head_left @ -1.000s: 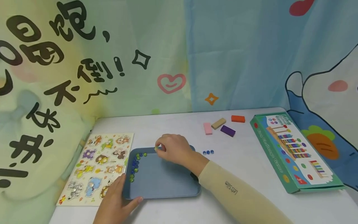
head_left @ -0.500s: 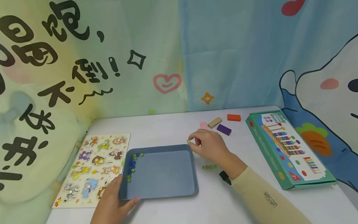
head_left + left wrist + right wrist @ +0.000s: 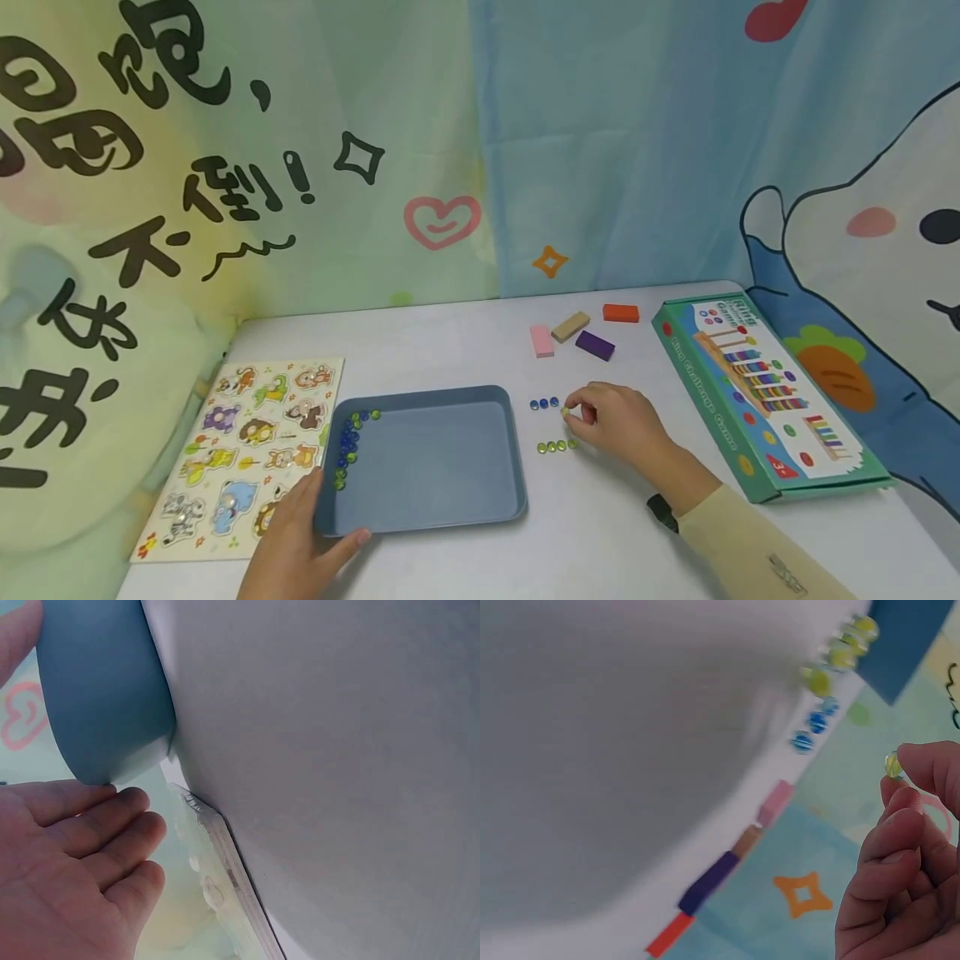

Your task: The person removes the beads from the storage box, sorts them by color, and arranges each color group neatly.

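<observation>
A blue-grey tray [image 3: 517, 454] lies mid-table with several blue and green beads [image 3: 347, 438] along its left wall. My left hand [image 3: 307, 525] rests at the tray's front-left corner, thumb along the front rim and fingers relaxed [image 3: 112, 840]. Right of the tray, my right hand [image 3: 572, 412] pinches a yellow-green bead [image 3: 892, 765] between thumb and fingertips. It hovers beside a short row of blue beads [image 3: 544, 403] and just above a row of green beads [image 3: 557, 447] on the table.
An animal puzzle board [image 3: 240, 450] lies left of the tray. Pink [image 3: 541, 341], tan [image 3: 570, 327], purple [image 3: 595, 345] and orange [image 3: 621, 312] blocks sit at the back. A green toy box [image 3: 757, 392] lies on the right. A printed curtain hangs behind the table.
My right hand left the tray's back-left area with a bead and moved right, then down to the bead rows on the table. The left hand stayed at the tray corner.
</observation>
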Demonstrator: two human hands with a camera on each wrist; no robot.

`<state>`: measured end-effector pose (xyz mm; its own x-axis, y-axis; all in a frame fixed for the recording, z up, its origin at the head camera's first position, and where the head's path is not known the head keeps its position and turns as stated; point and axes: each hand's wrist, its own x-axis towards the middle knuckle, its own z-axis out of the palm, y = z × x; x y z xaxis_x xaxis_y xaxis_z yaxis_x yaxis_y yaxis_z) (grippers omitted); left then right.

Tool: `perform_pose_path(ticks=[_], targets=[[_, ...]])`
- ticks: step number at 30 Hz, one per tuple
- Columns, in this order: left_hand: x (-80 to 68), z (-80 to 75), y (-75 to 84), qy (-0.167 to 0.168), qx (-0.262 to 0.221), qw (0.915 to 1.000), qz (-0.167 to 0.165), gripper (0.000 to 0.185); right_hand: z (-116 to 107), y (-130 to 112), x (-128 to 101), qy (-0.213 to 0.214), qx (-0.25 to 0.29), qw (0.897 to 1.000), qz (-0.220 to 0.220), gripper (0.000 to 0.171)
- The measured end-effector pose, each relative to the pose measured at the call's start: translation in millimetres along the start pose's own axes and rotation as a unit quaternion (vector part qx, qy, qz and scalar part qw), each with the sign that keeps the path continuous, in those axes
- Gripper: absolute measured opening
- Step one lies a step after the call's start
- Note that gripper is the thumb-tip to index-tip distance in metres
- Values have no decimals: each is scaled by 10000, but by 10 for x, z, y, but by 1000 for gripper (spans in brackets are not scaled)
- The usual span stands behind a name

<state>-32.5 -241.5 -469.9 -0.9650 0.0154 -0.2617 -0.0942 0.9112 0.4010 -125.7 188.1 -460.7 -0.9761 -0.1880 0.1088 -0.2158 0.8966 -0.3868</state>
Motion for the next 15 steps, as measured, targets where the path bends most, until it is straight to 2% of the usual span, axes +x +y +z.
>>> perform_pose_path(ticks=[6,15], targets=[[1,3,-15,9,11,10000,66,125,53,151,-115,-277,-86,9996,26,8],[-2,11,-11,-29,25,10000,12,126,139,262,-186,-410,-132,9990,-124,5]])
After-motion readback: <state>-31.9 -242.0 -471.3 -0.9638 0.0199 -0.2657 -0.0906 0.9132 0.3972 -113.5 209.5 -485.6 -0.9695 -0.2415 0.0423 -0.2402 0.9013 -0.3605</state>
